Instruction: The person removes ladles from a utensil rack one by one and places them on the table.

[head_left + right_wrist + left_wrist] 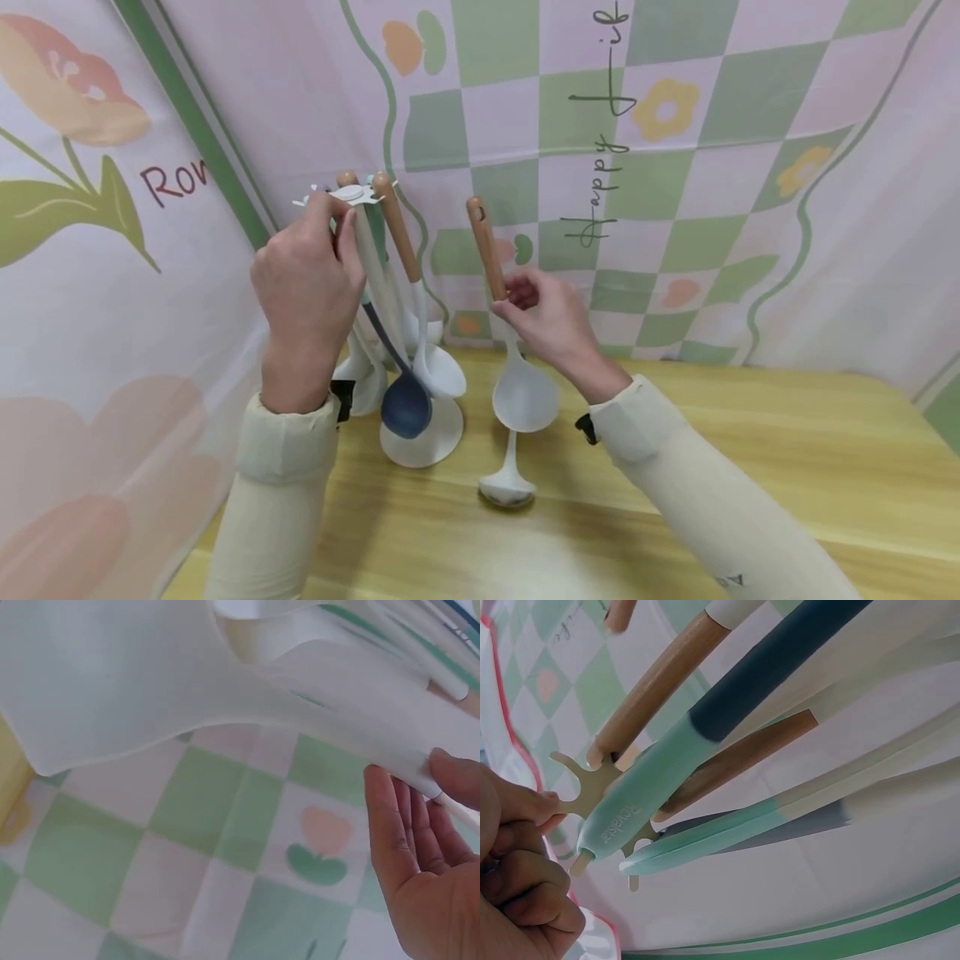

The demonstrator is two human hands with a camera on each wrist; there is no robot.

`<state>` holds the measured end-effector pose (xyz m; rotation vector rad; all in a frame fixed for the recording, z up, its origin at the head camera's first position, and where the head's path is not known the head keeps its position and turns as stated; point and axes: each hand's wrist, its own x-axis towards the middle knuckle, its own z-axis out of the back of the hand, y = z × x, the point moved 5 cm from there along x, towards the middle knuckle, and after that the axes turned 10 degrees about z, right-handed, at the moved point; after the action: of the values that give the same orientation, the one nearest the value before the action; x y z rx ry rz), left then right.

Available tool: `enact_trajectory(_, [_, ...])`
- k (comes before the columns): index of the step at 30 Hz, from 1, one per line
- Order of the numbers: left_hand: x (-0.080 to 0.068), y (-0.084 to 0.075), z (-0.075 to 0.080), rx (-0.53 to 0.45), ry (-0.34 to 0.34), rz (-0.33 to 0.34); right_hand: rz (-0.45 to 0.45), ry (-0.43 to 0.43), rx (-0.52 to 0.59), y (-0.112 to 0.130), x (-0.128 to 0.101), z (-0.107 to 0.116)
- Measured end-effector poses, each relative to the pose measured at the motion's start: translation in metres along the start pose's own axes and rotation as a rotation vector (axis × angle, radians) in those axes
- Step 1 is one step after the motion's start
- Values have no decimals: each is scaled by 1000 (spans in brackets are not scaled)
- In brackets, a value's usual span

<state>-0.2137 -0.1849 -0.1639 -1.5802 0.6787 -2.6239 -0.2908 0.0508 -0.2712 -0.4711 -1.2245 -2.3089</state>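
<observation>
My left hand (307, 271) pinches one hook arm at the top of a utensil rack (585, 784) between thumb and finger. Several utensils hang from this rack, among them a dark blue ladle (406, 407) with a mint handle and a white spoon-like utensil (442, 373) with a wooden handle. Right of the rack, my right hand (551, 321) grips a white turner (525, 396) where its neck meets the wooden handle (486, 250). The turner's head hangs down, broad and pale in the right wrist view. Below it shows a white ladle (507, 489), its upper handle hidden behind the turner.
The rack's round white base (420, 446) stands on a wood-grain table (735, 467). Behind hangs a checkered cloth (660, 200) with flowers and lettering; another printed cloth (112, 333) closes off the left side.
</observation>
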Motion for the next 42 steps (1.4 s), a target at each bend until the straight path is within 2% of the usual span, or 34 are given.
enact_trajectory(8, [0, 0, -1, -18, -5, 6, -122, 77, -78, -40, -10, 12])
enact_trajectory(13, [0, 0, -1, -25, -8, 11, -206, 122, -79, -63, -17, 14])
enact_trajectory(26, [0, 5, 3, -54, -4, 19, -451, 174, 13, -104, -46, 12])
enact_trajectory(31, [-1, 6, 3, -60, -2, 19, -497, 192, 85, -118, -57, 7])
enact_trajectory(42, [-2, 5, 3, -62, -3, -3, -583, 261, 115, -135, -69, 4])
